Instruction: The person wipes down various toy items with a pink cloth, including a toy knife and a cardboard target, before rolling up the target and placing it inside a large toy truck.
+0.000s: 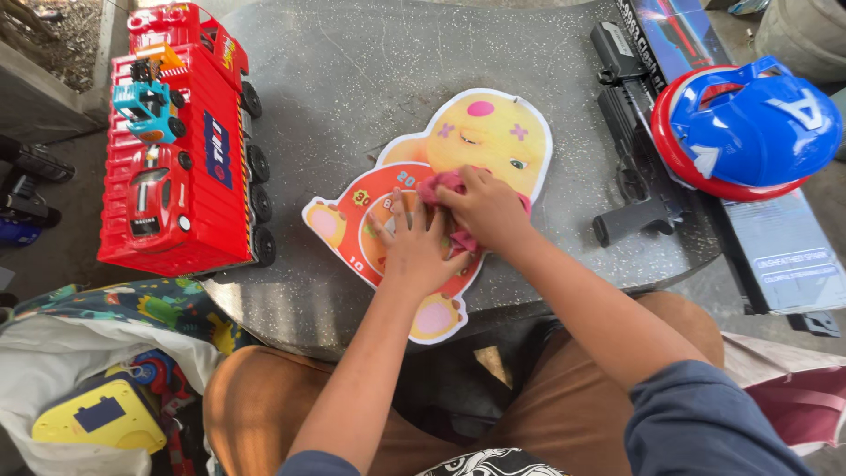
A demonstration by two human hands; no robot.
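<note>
Hands on the flat cartoon target board (pixel 493 132) mid tabletop (pixel 352 62): my left hand (pixel 414 251) is spread flat pinning it, my right hand (pixel 480 207) is closed around a pink cloth (pixel 438 186) bunched on its face. Board looks thin, light and slick, likely to skate unless pinned; cloth is soft, grab anywhere. Board's foot overhangs the near edge; red toy truck (pixel 181 150) left, black toy gun (pixel 630 132) and blue helmet (pixel 749 128) right, open room only beyond.

Lighting: soft, even daylight; I saw no harsh glare. Shadows: faint ones beneath my arms on the surface (pixel 352 79), a deeper one under its front edge. Focus: sharp centrally. Distortion: wide-angle bending at the edges, notably the red toy truck (pixel 176 150).
</note>
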